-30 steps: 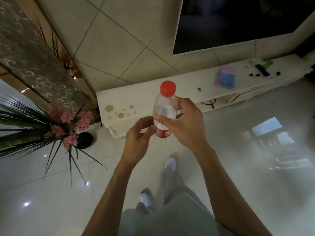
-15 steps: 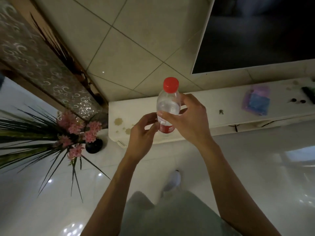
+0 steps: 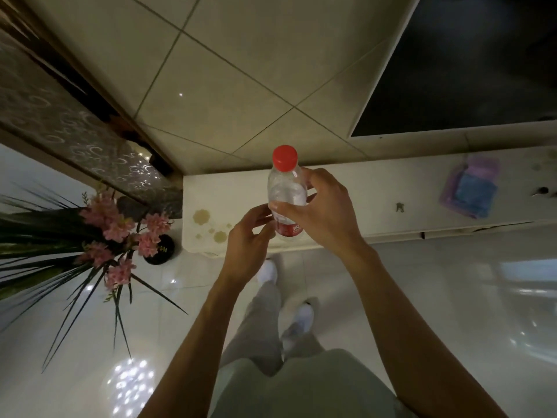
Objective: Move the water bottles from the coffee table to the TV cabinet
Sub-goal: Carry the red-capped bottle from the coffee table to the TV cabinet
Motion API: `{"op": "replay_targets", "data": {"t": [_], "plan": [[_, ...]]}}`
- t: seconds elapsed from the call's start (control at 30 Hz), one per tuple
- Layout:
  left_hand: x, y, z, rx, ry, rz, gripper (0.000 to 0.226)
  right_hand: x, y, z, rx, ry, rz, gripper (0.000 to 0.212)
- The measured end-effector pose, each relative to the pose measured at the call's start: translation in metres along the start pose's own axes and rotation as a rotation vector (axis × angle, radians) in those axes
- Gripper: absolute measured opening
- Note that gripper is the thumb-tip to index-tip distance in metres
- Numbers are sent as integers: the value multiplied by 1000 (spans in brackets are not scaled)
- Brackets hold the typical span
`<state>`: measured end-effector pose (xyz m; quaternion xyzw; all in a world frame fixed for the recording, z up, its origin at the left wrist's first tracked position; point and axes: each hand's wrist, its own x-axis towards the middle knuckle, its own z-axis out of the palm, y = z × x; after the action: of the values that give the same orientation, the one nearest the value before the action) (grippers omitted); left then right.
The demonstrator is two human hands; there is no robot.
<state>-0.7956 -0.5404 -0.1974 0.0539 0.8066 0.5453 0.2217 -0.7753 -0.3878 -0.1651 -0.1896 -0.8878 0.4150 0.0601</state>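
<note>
Your right hand (image 3: 319, 217) grips the upright, capped water bottle (image 3: 286, 191), left hand (image 3: 245, 241) pinching its label, over the TV cabinet (image 3: 361, 188).

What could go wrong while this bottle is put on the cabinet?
The right hand holds the bottle in the air; if the fingers slip, it may drop. Set near the front edge of the cabinet, it could tip onto the floor. The plant stands close on the left and could be brushed.
</note>
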Motion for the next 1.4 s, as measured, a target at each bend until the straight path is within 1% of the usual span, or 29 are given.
{"op": "replay_targets", "data": {"t": [0.1, 0.2, 0.3, 0.5, 0.63, 0.77, 0.9, 1.03, 1.13, 1.27, 1.4], "plan": [[35, -13, -2, 7, 10, -2, 34, 33, 6, 20, -1, -36, 54, 68], [75, -30, -5, 22, -12, -44, 35, 66, 15, 45, -8, -84, 87, 68], [120, -50, -7, 21, -57, -110, 33, 98, 33, 75, -25, -126, 138, 66], [203, -100, -3, 0, -143, -255, 37, 159, 82, 137, 0, -171, 280, 62], [246, -132, 4, -92, -174, -401, 40, 185, 119, 176, -7, -173, 269, 64], [281, -168, 20, -179, -152, -447, 37, 204, 160, 213, 28, -164, 274, 66], [309, -199, 41, -356, -83, -529, 32, 219, 201, 247, 38, -110, 259, 67], [326, -221, 58, -469, -55, -554, 23, 226, 225, 272, 10, -67, 244, 64], [329, -231, 66, -505, -22, -579, 21, 226, 235, 284, 10, -75, 270, 65], [328, -240, 71, -520, 13, -629, 26, 221, 245, 288, -4, -80, 249, 60], [329, -233, 70, -554, -2, -671, 25, 222, 248, 284, -20, -138, 261, 62]]}}
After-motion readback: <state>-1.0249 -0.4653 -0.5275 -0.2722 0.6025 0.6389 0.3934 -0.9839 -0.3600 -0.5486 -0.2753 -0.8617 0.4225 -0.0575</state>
